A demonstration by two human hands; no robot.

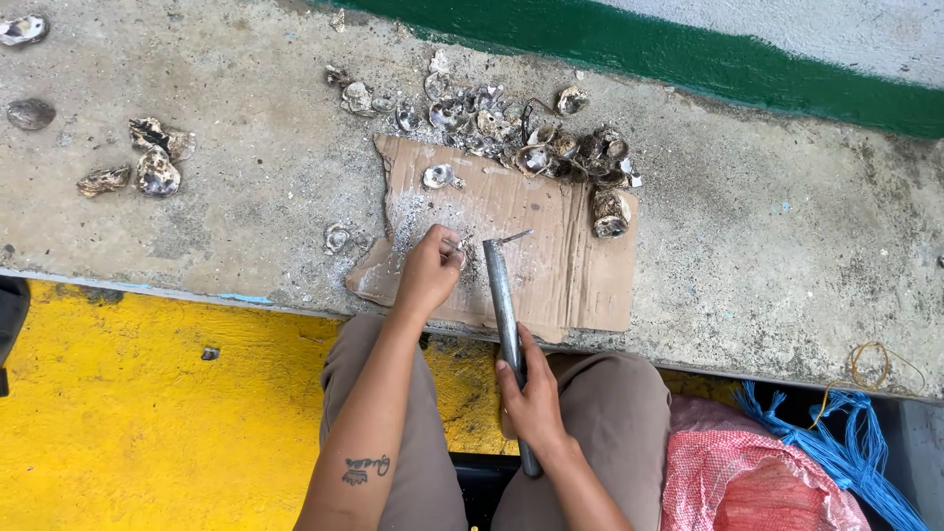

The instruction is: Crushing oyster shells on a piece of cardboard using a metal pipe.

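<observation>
My left hand [429,270] pinches a small shell piece [454,248] against a torn sheet of brown cardboard [580,265] lying on a concrete ledge [246,206]. My right hand [532,388] grips the lower part of a long grey metal rod [501,295]. The rod's upper end, which carries a thin spike [513,236], rests on the cardboard just right of the shell piece. A heap of oyster shells [531,138] lies along the cardboard's far edge. One single shell [439,176] sits on the cardboard above my left hand.
A few loose shells [147,162] lie at the far left of the ledge. A green painted band [688,54] runs along the wall behind. A yellow floor [128,413] is below left. A red mesh sack [757,477] and blue rope [846,438] sit at lower right.
</observation>
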